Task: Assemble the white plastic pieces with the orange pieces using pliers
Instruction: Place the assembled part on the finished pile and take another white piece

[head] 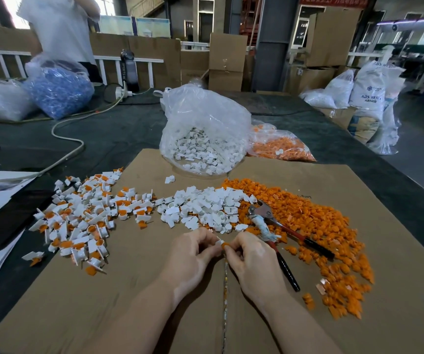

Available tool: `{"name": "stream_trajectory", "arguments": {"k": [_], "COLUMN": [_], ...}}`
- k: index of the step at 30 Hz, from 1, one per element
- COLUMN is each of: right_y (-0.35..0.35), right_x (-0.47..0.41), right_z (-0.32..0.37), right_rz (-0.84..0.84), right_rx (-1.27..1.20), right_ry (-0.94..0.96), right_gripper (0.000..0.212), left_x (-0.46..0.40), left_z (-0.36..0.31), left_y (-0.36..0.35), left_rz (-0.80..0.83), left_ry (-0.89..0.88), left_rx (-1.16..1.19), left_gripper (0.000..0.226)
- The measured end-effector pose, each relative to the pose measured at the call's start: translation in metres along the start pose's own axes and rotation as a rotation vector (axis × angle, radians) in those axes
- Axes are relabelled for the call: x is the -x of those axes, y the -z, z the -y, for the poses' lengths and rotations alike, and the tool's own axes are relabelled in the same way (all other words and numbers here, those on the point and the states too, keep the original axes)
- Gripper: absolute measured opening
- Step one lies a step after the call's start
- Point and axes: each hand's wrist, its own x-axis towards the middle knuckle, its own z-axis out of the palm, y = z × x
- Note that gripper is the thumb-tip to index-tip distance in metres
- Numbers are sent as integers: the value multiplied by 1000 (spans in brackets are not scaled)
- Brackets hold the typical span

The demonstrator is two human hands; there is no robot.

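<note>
White piece [219,242], small, angular, pinched against orange piece [225,246], both hands

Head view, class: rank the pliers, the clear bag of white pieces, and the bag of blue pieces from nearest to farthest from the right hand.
1. Pliers, just right of the right hand.
2. Clear bag of white pieces, straight ahead.
3. Bag of blue pieces, far left, at the table's back.
</note>
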Motion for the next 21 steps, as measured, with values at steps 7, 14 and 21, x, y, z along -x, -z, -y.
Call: {"name": "stream_trajectory", "arguments": {"k": [7,14,21], "right_y": [2,5,5], "right_x": [0,0,-1], "right_z": [-1,-1,3], "right_rz": [2,-29,-32], "right_rx": [-114,-244,-250], "right_ry": [9,9,44], "right_gripper": [9,28,29], "left_x": [-3,-3,-3], "left_z": [-2,-1,-1], "left_y": [2,6,5], "left_rz": [-35,-41,-16], "left_ry": [44,44,38], "left_rx": [126,142,128], "left_gripper": [8,12,10]}}
